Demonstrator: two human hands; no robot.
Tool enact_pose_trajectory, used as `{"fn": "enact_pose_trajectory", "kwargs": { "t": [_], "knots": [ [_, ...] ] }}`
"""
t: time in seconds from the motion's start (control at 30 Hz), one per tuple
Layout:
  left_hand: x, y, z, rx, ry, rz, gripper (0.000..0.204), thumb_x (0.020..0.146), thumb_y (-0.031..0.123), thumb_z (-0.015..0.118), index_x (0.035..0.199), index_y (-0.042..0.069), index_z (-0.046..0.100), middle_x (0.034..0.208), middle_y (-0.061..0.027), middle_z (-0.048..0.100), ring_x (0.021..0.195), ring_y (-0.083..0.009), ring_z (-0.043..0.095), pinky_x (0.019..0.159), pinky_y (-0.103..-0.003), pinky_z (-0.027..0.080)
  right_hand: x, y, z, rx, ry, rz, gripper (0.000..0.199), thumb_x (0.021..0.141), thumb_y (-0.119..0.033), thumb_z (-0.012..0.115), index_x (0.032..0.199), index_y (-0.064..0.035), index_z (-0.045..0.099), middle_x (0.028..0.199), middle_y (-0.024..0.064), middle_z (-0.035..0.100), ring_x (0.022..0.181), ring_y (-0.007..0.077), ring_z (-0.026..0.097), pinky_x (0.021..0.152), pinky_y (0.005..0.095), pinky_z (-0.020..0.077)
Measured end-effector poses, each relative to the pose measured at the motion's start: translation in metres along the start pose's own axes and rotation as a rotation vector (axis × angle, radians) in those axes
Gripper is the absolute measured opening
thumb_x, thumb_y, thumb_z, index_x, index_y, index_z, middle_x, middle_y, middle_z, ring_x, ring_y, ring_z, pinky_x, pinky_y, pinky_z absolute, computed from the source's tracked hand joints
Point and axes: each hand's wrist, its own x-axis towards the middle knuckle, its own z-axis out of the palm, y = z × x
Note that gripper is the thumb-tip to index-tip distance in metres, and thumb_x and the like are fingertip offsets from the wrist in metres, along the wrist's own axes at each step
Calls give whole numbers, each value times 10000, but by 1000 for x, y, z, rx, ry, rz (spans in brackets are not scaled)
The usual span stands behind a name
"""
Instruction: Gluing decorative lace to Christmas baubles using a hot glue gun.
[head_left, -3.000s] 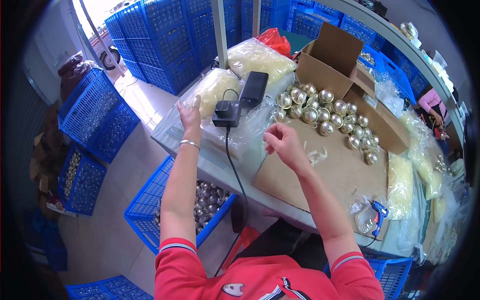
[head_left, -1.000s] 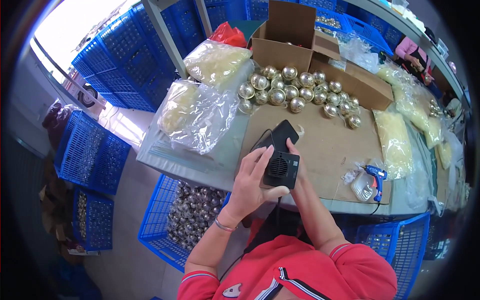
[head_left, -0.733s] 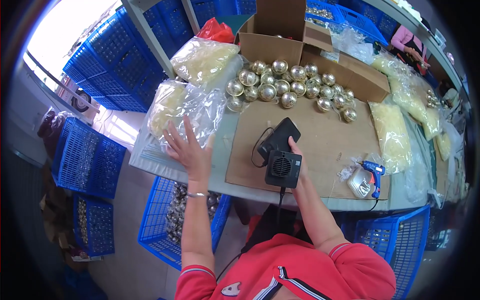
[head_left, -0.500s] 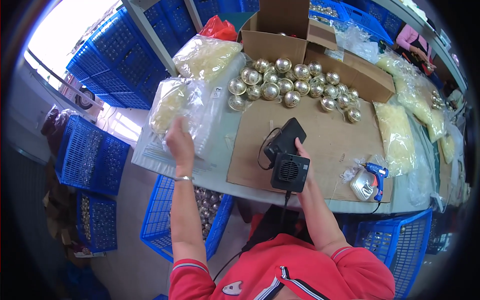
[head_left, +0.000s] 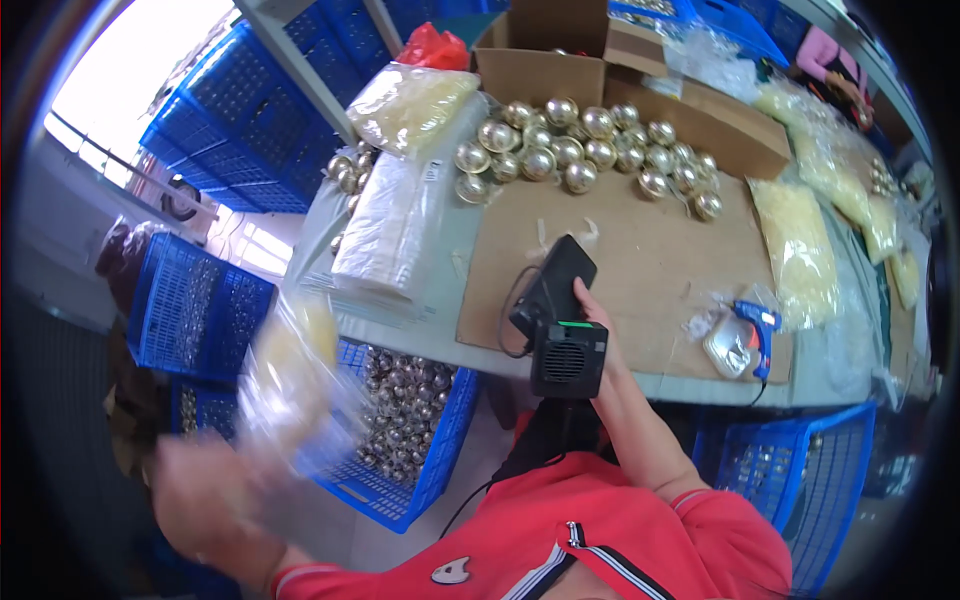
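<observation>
Your right hand (head_left: 592, 318) rests on a black handheld device (head_left: 556, 315) at the near edge of the counter (head_left: 440, 335). Its fingers (head_left: 585, 298) are closed around the device's upper, flat part; the boxy part with a round grille sits just below your fingers, and a black cord runs down from it toward your red shirt.

Your left hand (head_left: 205, 500) is low and to your left, away from the counter, and heavily blurred. It seems to hold a clear plastic bag of yellowish contents (head_left: 295, 385), but whether its fingers are closed on the bag cannot be told through the blur.

Beyond your right fingers lies a flat sheet of brown cardboard (head_left: 650, 250), and past it a cluster of shiny gold balls (head_left: 580, 150) in front of an open cardboard box (head_left: 560, 50). To the right of those fingers, a blue glue gun (head_left: 757, 325) lies near the counter's edge. To their left, a stack of clear plastic bags (head_left: 395, 225) lies on the counter. Below the counter, between your two hands, a blue crate (head_left: 440, 440) holds silver balls.
</observation>
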Motion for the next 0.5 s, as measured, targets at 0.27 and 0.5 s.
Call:
{"fn": "enact_pose_trajectory", "kwargs": {
  "t": [0.27, 0.5],
  "knots": [
    [-1, 75, 100, -1940, -791, 1702, 145, 859, 206, 519, 843, 62, 525, 670, -95, 564, 569, -247, 559, 479, -371, 439, -12, 34, 6, -123, -63, 112, 422, 910, -409, 517, 1075, -26, 577, 899, 109, 670, 753, 217, 674, 655, 337, 562],
    [-1, -18, 297, -2053, 433, -278, 297, 880, 373, 596, 822, 84, 556, 646, -16, 526, 638, -146, 542, 559, -288, 430, -16, 51, 8, -224, 98, 85, 435, 916, -394, 522, 1140, -21, 530, 978, 117, 650, 786, 240, 664, 676, 368, 556]
  ]
}}
